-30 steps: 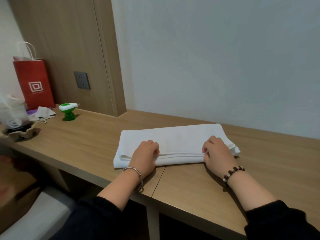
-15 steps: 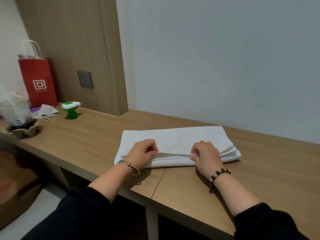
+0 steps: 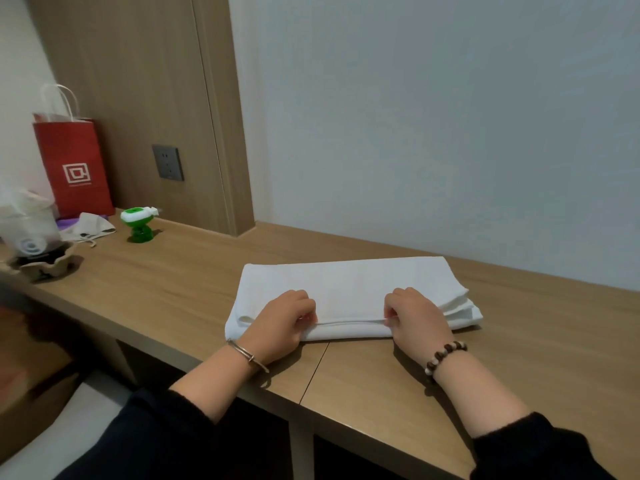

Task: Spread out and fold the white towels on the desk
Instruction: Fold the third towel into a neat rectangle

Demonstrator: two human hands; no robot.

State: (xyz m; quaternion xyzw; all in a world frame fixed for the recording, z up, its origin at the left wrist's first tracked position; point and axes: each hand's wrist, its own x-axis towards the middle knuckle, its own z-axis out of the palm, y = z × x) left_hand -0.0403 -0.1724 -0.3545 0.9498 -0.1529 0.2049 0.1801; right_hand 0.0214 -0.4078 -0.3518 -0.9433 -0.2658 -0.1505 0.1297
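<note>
A white towel [image 3: 349, 284] lies folded in a long rectangle on the wooden desk [image 3: 187, 289], with several layers showing at its right end. My left hand [image 3: 280, 323] pinches the top layer's near edge left of the middle. My right hand [image 3: 414, 315] pinches the same edge further right. Between the two hands that edge is pulled taut and lifted slightly off the layers below.
At the desk's far left stand a red paper bag [image 3: 74, 164], a green and white gadget [image 3: 138, 221], a crumpled cloth [image 3: 91, 226] and a clear cup in a cardboard holder [image 3: 33, 244]. A wall socket [image 3: 168, 162] sits in the wood panel. The desk's front edge runs just below my wrists.
Both hands slid inward along the towel's near edge and pinched its top layer, which now stands slightly raised. The right hand moved left, away from the towel's right end.
</note>
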